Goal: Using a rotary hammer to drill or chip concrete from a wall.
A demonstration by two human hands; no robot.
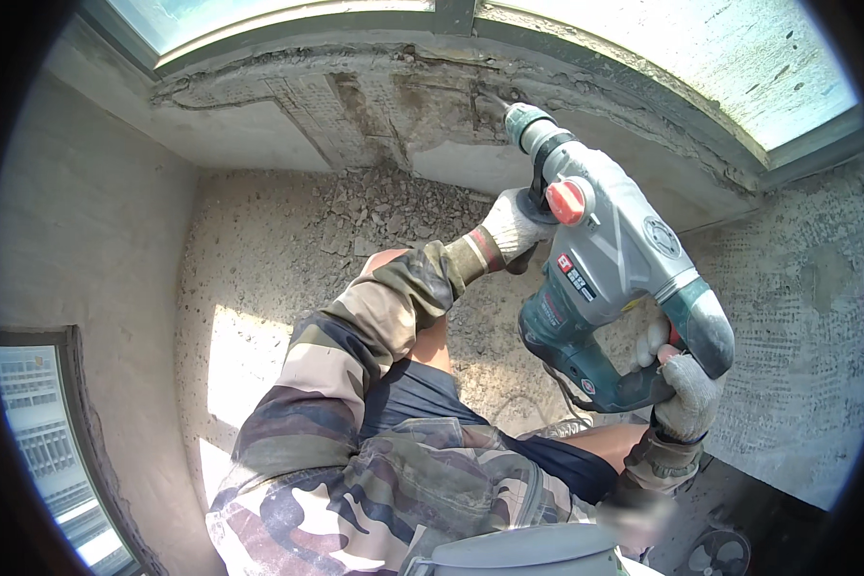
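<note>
I hold a grey and teal rotary hammer drill [610,278] with a red knob on its side, its bit against the chipped concrete wall [422,106] under the window. My left hand [514,226], in a white work glove, grips the drill's front side handle. My right hand [684,389], also gloved, wraps the rear handle at the trigger. Both arms wear camouflage sleeves. The bit's tip is barely visible against the broken plaster.
Concrete rubble [379,211] lies piled on the floor below the chipped wall. A window frame [643,67] runs along the top, another window [38,432] sits at the lower left. Bare walls close in on both sides. A small fan [718,552] lies at the lower right.
</note>
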